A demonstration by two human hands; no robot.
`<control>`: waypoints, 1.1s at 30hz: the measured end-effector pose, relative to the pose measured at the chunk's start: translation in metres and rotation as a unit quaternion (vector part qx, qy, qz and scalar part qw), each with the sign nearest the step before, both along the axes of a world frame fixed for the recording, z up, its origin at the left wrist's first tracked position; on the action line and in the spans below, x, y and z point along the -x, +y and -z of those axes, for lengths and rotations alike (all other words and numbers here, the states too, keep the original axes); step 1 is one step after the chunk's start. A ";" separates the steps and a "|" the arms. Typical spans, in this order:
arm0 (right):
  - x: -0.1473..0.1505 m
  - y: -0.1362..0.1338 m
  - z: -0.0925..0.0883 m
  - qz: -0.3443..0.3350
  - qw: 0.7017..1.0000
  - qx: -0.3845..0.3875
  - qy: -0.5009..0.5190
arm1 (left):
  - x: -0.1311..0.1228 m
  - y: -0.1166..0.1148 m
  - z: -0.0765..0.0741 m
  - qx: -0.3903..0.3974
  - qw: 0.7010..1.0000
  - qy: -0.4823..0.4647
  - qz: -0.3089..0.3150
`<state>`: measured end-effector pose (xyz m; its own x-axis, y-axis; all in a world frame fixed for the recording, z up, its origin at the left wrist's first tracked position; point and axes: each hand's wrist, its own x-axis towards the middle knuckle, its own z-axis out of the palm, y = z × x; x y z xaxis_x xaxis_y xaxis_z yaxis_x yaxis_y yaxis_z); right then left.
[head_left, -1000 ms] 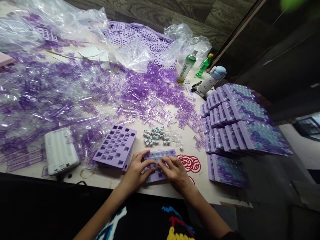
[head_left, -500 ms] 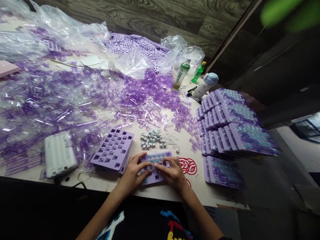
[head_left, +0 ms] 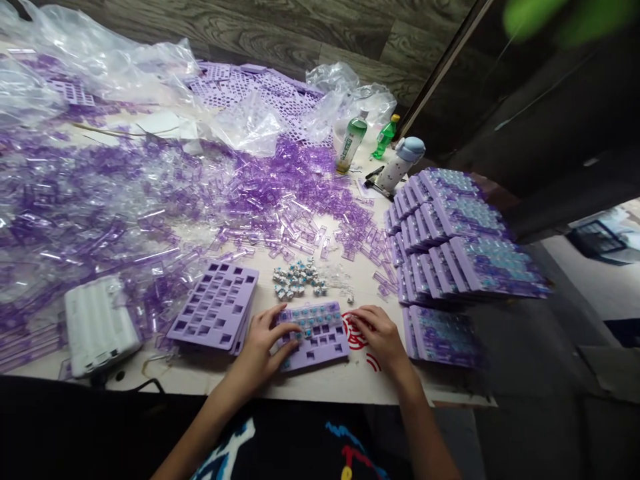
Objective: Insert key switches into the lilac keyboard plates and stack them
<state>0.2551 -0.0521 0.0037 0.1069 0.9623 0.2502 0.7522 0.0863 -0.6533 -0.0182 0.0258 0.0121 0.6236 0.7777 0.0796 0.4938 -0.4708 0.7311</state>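
Note:
A light purple keyboard plate (head_left: 325,348) lies flat near the table's front edge, with blue-and-clear key switches (head_left: 314,311) seated in its upper rows and left side. Several lower square holes are bare. My left hand (head_left: 263,343) grips the plate's left end, its thumb and fingers curled over the top. To the right of the plate, apart from it, my right hand (head_left: 381,337) hovers over a red printed pattern (head_left: 354,333), fingertips pinched together; what they may hold is too small to make out. Loose switches (head_left: 299,279) sit in a pile just beyond the plate.
Bare purple plates (head_left: 215,303) are stacked at left, beside a white box-like device (head_left: 100,327). Rows of switch-filled plates (head_left: 455,253) stand at right. Purple transparent strips (head_left: 200,193) cover the table behind, with bottles (head_left: 352,143) and a white flask (head_left: 397,167) further back.
My right hand has left the keyboard plate and moved right, over the red pattern. The left hand stays on the plate. The whole view has shifted slightly.

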 end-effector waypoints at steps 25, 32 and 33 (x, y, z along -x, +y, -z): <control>0.073 0.023 -0.022 -0.164 0.984 -0.051 0.047 | -0.024 0.008 0.002 0.118 0.988 -0.078 -0.067; 0.074 0.021 -0.017 -0.180 0.981 -0.053 0.042 | -0.033 0.004 0.006 0.055 0.993 -0.046 -0.092; 0.075 0.021 -0.016 -0.177 0.982 -0.056 0.038 | -0.034 0.003 0.006 0.047 0.994 -0.041 -0.095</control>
<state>0.1805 -0.0314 0.0201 -0.2057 0.9098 0.3606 0.6113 0.4072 -0.6786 0.0158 0.0286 0.0065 0.4588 0.8873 0.0459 0.5047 -0.3027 0.8085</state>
